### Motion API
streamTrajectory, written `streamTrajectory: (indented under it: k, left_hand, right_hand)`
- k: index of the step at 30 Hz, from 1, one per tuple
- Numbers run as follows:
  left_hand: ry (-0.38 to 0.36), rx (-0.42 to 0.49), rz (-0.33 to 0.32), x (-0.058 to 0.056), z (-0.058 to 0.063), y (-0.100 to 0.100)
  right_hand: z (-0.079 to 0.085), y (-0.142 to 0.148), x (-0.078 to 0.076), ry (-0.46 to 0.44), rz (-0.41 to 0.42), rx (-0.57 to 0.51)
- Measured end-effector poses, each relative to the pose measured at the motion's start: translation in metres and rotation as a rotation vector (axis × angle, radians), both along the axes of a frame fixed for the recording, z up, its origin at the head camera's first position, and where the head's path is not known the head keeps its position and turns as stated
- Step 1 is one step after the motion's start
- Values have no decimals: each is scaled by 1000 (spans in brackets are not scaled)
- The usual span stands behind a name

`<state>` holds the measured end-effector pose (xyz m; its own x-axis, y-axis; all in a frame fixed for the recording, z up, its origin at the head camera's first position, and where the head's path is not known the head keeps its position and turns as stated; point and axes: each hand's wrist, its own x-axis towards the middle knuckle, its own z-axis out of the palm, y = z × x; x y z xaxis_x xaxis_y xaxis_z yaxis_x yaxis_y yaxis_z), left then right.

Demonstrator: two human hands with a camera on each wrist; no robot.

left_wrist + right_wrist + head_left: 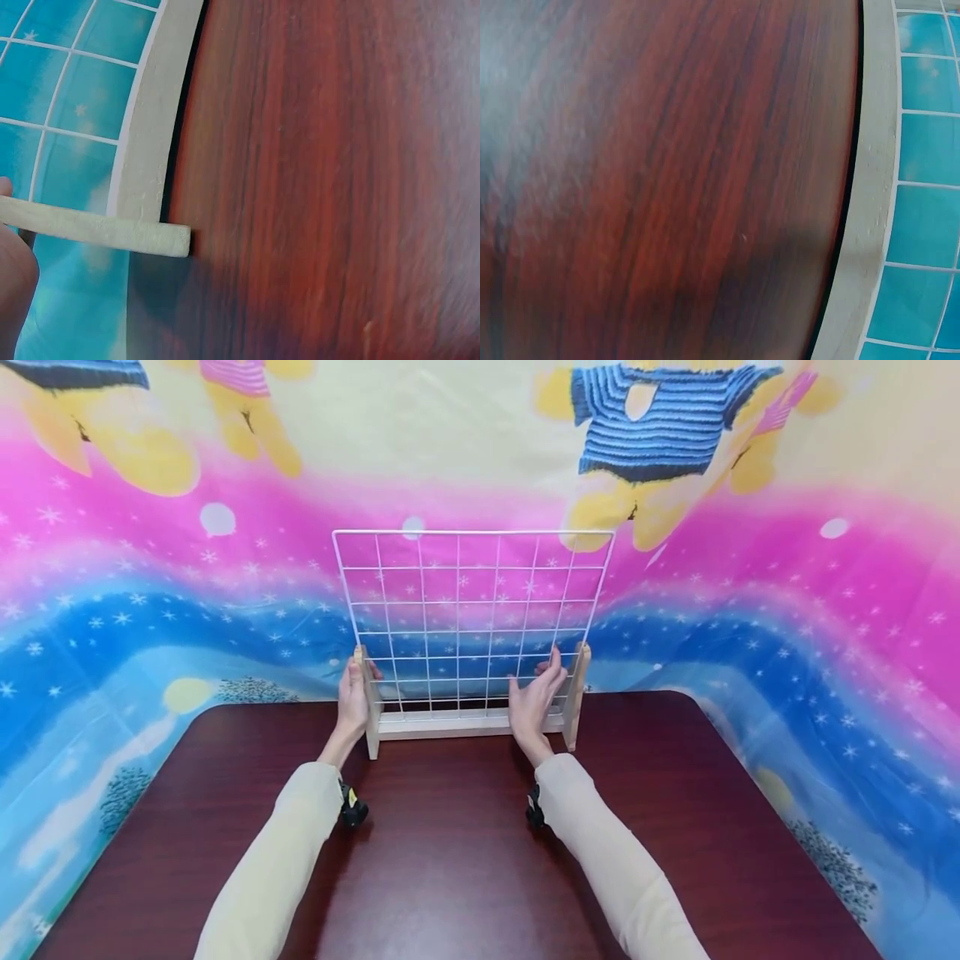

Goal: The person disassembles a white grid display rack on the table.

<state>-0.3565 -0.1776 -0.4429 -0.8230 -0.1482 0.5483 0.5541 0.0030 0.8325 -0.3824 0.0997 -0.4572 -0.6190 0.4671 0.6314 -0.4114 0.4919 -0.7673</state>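
Observation:
A white wire grid panel [472, 532] stands upright in a pale wooden stand at the far side of the table. The stand has a left side post [371, 718], a right side post [575, 710] and a low crossbar [442, 725]. My left hand [351, 700] grips the left post, its fingertips showing on the inner side. In front of the grid, just inside the right post, my right hand [532, 700] has its fingers extended upward and thumb apart. The left wrist view shows the post's end [169, 238]; the right wrist view shows the crossbar [874, 157] but no hand.
The dark red-brown table [442, 860] has rounded far corners. Behind it and along both sides hangs a colourful printed cloth [750, 543] with bears and snowflakes. A small black camera [353, 808] sits at the left wrist, another [534, 810] at the right.

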Motion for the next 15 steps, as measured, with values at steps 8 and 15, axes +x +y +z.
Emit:
streamTrajectory:
  k: [8,15]
  left_hand:
    - [85,98,-25,-6,-2,-2]
    - [105,129,-33,-9,-2,5]
  right_hand:
    - [-4,-5,-4,-20,-62,65]
    - [-6,1,-6,-7,-77,82]
